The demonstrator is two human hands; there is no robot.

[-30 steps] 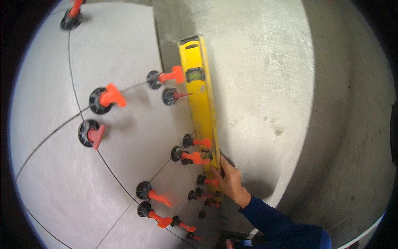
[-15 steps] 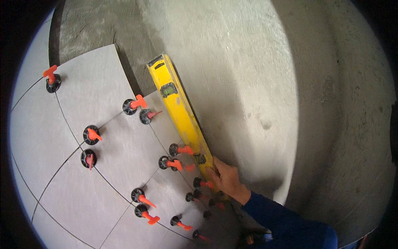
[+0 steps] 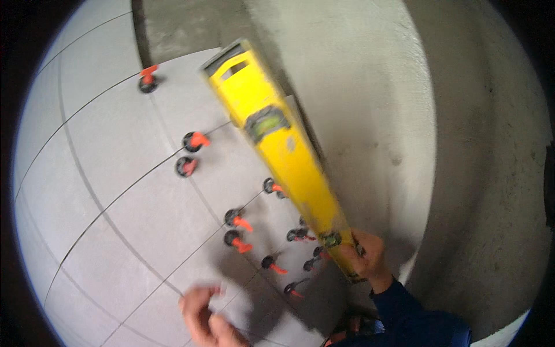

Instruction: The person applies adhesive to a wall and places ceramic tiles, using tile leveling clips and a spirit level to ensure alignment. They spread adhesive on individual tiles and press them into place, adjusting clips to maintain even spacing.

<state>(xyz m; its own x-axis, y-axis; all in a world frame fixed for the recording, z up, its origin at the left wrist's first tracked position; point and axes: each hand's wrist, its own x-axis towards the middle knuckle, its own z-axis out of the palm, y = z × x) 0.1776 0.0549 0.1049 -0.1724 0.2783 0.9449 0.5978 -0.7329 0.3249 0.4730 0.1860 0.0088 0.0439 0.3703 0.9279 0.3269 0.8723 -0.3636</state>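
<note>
My right hand (image 3: pixel 370 257) is closed around the lower end of a yellow spirit level (image 3: pixel 298 173). Slanting up and to the left, the level hangs over the pale tiles, its upper end large and near the camera; it hides part of the tiles and clips beneath. My left hand (image 3: pixel 205 318), blurred, is at the lower edge over the tiles, thumb and fingers curved apart with nothing visible between them. Between the two hands, tile levelling clips with black round bases and orange T-handles stand along the joints, among them one clip (image 3: pixel 237 241) and another (image 3: pixel 273 264).
Large pale tiles (image 3: pixel 110 173) cover the left and middle. More levelling clips, such as the far one (image 3: pixel 148 79), stand along their joints. A patch of bare grey mortar (image 3: pixel 191 29) lies at the top, and rough grey concrete (image 3: pixel 370 115) spreads on the right.
The level has come nearer the camera, off to the right with my right hand still gripping it. My left hand has entered at the lower edge. The view has shifted over the tiles.
</note>
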